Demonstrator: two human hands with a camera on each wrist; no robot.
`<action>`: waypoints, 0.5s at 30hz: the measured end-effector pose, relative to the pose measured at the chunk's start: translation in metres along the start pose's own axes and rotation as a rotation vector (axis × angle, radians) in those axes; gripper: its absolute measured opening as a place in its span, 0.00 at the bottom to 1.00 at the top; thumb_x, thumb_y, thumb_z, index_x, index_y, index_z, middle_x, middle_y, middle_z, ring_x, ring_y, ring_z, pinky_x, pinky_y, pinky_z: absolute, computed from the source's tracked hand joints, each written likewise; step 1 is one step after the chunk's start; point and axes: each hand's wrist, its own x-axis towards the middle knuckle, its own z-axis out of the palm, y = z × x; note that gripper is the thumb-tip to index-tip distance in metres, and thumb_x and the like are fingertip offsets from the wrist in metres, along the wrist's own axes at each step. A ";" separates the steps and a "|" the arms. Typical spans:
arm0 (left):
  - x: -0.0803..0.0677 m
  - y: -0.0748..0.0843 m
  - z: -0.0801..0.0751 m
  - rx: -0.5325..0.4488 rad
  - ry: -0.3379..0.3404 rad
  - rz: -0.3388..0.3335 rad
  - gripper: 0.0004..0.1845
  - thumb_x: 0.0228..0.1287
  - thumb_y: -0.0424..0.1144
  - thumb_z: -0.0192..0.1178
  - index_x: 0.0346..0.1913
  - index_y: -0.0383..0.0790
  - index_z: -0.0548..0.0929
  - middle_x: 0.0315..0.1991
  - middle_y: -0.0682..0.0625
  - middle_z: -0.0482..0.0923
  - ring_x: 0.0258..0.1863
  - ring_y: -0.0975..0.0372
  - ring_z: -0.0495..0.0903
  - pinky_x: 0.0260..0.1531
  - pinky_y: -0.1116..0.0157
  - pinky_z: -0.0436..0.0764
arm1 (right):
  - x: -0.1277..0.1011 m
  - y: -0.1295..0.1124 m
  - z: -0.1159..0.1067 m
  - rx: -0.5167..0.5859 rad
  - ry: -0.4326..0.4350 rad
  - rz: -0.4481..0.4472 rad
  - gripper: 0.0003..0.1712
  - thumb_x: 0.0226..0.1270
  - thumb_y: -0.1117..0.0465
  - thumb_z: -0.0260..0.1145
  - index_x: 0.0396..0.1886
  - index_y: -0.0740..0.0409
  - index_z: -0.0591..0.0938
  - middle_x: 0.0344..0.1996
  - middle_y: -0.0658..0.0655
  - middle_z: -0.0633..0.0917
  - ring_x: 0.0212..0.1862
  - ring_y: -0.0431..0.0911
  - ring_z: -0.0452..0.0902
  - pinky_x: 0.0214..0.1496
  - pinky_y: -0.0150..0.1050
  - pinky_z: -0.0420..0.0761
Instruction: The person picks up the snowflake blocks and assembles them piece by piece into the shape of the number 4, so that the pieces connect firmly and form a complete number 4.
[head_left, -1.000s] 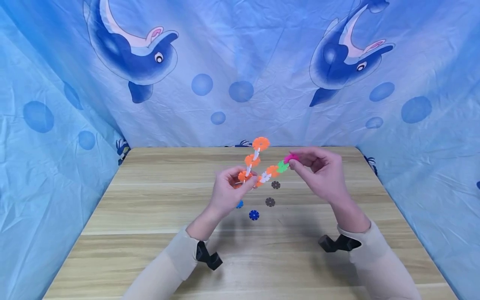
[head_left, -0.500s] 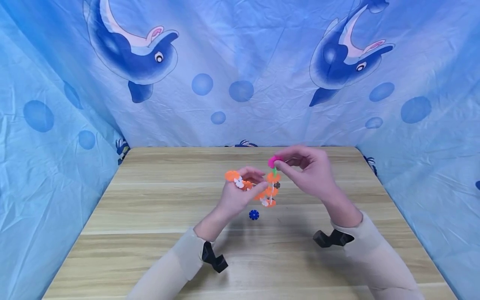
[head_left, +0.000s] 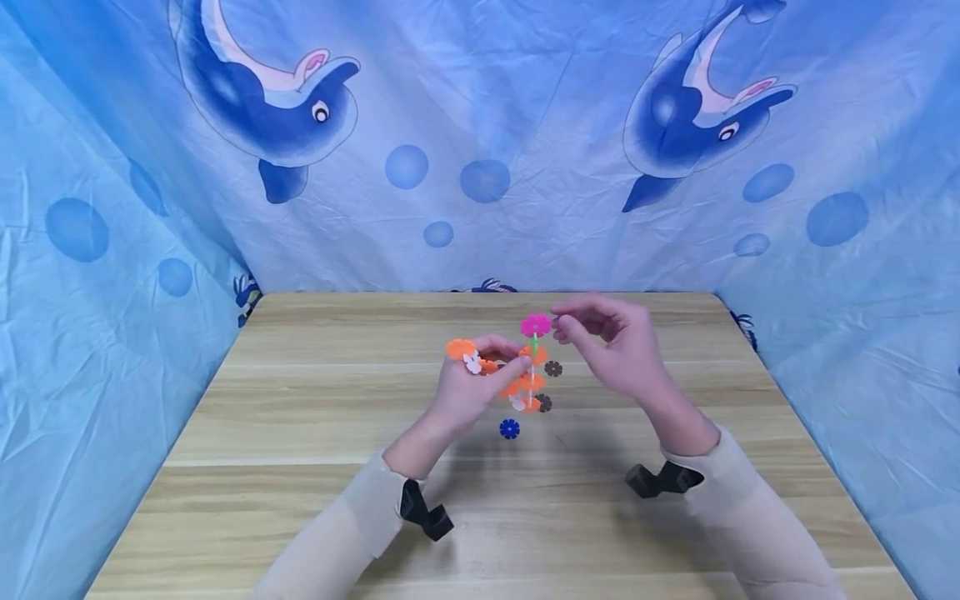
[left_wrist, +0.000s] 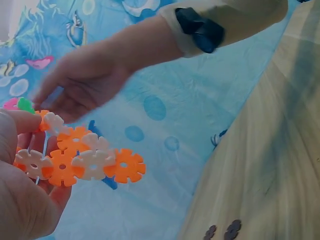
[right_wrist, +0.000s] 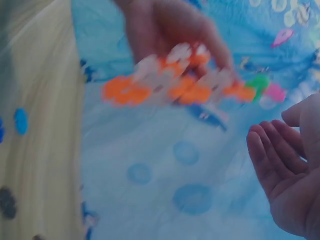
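Observation:
My left hand (head_left: 497, 367) grips a chain of snap-together flower discs (head_left: 525, 379), mostly orange and white. The chain stands roughly upright above the table, with a green disc and a pink disc (head_left: 536, 325) at its top. In the left wrist view the chain (left_wrist: 85, 160) fans out from my fingers. My right hand (head_left: 573, 329) hovers just right of the pink disc, fingers loosely curled and holding nothing. The right wrist view shows a gap between the right hand (right_wrist: 285, 165) and the blurred chain (right_wrist: 185, 85).
Loose discs lie on the wooden table (head_left: 300, 433) under the hands: a blue one (head_left: 509, 428) and two dark brown ones (head_left: 553, 367) (head_left: 544, 403). Blue dolphin-print cloth (head_left: 480, 167) hangs behind and on both sides.
The chain has turned from slanting across both hands to standing upright in the left hand. The right hand has released the pink end disc and drawn slightly away.

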 end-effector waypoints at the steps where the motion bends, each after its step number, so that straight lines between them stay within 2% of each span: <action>1: 0.000 0.001 -0.002 0.006 0.011 0.008 0.10 0.59 0.45 0.71 0.40 0.45 0.87 0.38 0.51 0.88 0.39 0.59 0.86 0.37 0.67 0.87 | -0.002 0.005 -0.001 -0.025 -0.017 0.027 0.09 0.66 0.69 0.67 0.45 0.61 0.87 0.35 0.63 0.90 0.32 0.38 0.87 0.36 0.31 0.88; 5: 0.002 0.007 -0.008 -0.017 0.026 0.043 0.10 0.60 0.42 0.71 0.40 0.41 0.86 0.35 0.55 0.87 0.36 0.61 0.86 0.36 0.67 0.88 | -0.013 0.030 -0.002 -0.187 -0.135 0.151 0.08 0.66 0.63 0.69 0.44 0.53 0.88 0.36 0.56 0.91 0.34 0.35 0.85 0.36 0.30 0.87; 8: 0.002 0.011 -0.012 -0.064 0.024 0.068 0.11 0.60 0.38 0.71 0.41 0.35 0.85 0.33 0.57 0.87 0.34 0.62 0.87 0.36 0.67 0.89 | -0.022 0.051 0.002 -0.290 -0.229 0.197 0.07 0.65 0.63 0.70 0.42 0.50 0.88 0.36 0.52 0.91 0.35 0.36 0.85 0.38 0.31 0.87; 12: 0.002 0.014 -0.015 -0.100 0.020 0.094 0.11 0.60 0.34 0.70 0.41 0.31 0.84 0.33 0.58 0.86 0.34 0.63 0.86 0.35 0.68 0.89 | -0.035 0.073 0.010 -0.353 -0.340 0.246 0.08 0.64 0.64 0.69 0.42 0.51 0.88 0.38 0.52 0.91 0.37 0.39 0.85 0.41 0.33 0.87; 15: 0.002 0.015 -0.016 -0.086 0.022 0.105 0.10 0.60 0.34 0.70 0.41 0.31 0.84 0.32 0.58 0.86 0.33 0.63 0.86 0.34 0.69 0.88 | -0.045 0.085 0.017 -0.384 -0.429 0.294 0.10 0.63 0.65 0.69 0.44 0.53 0.87 0.40 0.53 0.90 0.38 0.38 0.83 0.42 0.31 0.87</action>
